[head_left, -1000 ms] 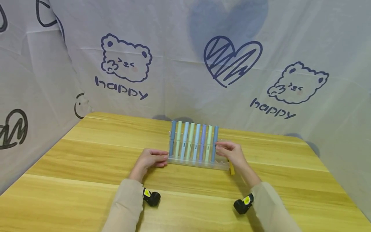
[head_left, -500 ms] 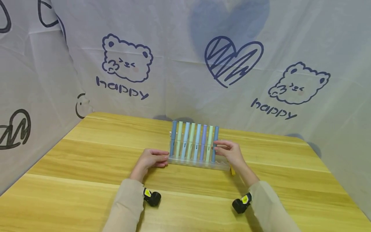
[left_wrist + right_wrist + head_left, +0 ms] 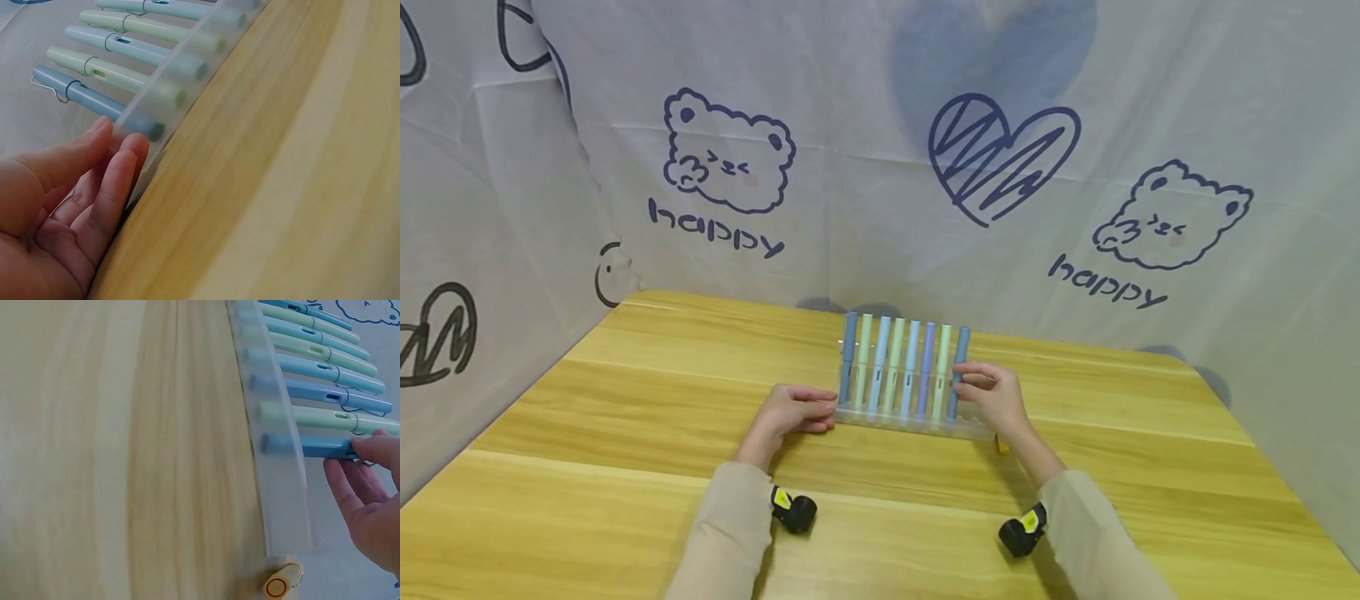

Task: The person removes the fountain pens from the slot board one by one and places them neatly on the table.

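Observation:
A clear pen stand (image 3: 910,421) stands on the table, holding a row of several capped pens in pale green, light blue, purple and dark blue. At its left end my left hand (image 3: 786,411) grips the corner, thumb and fingertips on either side of the frosted lip (image 3: 165,87). My right hand (image 3: 1000,398) pinches the rightmost dark blue pen (image 3: 322,446) between thumb and fingers around its middle. This pen's lower end sits behind the front lip, and its top leans slightly right, away from the pale green pen (image 3: 942,358) beside it.
A yellow-orange pen (image 3: 278,586) lies on the wooden table (image 3: 880,517) by the stand's right end, partly hidden by the right arm in the head view. Behind the table hangs a white cloth (image 3: 865,225) with bear and heart drawings.
The top of the rightmost dark blue pen has tipped a little to the right. My right hand and wrist have shifted slightly left. The left hand keeps its place on the stand.

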A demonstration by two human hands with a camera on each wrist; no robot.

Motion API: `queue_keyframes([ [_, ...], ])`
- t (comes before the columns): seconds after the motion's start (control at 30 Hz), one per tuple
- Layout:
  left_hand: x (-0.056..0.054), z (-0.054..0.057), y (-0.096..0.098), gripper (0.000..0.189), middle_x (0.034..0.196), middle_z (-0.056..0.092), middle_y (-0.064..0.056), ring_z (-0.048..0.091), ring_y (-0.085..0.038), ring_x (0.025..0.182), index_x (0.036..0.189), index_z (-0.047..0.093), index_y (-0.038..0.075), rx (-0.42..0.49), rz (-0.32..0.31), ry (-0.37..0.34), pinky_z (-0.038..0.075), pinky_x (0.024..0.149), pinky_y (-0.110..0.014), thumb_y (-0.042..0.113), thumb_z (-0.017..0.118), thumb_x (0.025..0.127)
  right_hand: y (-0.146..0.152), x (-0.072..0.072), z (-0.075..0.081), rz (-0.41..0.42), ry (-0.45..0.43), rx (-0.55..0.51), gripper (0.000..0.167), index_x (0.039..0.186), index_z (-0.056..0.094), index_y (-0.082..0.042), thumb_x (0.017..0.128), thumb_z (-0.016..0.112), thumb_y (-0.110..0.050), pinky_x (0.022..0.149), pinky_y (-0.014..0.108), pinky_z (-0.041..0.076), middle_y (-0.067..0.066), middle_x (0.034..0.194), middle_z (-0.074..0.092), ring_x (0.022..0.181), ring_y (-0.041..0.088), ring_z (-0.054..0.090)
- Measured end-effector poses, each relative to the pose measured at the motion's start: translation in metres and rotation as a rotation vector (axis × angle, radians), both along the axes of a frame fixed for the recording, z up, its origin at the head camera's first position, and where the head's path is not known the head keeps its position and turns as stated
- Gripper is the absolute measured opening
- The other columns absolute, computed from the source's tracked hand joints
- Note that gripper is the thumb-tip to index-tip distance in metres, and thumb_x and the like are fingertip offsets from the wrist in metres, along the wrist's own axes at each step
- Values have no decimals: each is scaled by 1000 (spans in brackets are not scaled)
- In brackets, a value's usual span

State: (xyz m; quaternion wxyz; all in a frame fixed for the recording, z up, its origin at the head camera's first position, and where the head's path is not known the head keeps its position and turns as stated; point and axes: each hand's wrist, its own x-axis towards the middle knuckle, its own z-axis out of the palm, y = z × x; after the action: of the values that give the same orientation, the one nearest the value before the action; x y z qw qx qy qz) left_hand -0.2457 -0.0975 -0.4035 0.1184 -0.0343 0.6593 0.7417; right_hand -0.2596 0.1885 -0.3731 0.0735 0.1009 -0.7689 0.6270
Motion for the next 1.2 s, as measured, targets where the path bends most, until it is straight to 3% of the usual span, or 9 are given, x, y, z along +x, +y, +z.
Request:
queue_keyframes([
  [0.27,0,-1,0,29,77,66,-15,62,-14,57,108,54,-17,-7,-5,0,55,57,-24,-7,59,81,0,3,1,-56,44,-3,21,96,60,16,75,61,15,65,25,55,28,97,60,72,7,61],
  [0.57,-1,-4,0,29,74,65,-14,62,-15,57,108,54,-18,3,-3,7,55,55,-23,-8,59,81,1,4,1,-84,174,-2,19,93,61,16,74,63,15,67,18,53,25,99,57,77,15,61],
  [0.83,-1,-4,0,29,75,65,-15,62,-15,58,108,54,-17,0,-2,5,55,56,-24,-8,59,81,3,4,7,-99,188,-61,20,94,59,17,74,60,18,69,20,53,22,102,54,76,5,59],
  [1.07,-1,-3,0,29,76,66,-16,63,-15,58,108,55,-16,-6,-2,1,55,57,-24,-8,60,81,8,3,12,-148,204,-42,20,95,60,16,75,61,16,69,21,54,23,99,57,77,12,61],
  [1.2,0,-2,0,29,78,66,-17,63,-15,58,108,55,-16,-12,-3,-2,55,58,-24,-7,60,81,14,3,14,-148,218,-44,21,96,59,16,75,61,16,69,20,53,23,99,56,78,8,59],
])
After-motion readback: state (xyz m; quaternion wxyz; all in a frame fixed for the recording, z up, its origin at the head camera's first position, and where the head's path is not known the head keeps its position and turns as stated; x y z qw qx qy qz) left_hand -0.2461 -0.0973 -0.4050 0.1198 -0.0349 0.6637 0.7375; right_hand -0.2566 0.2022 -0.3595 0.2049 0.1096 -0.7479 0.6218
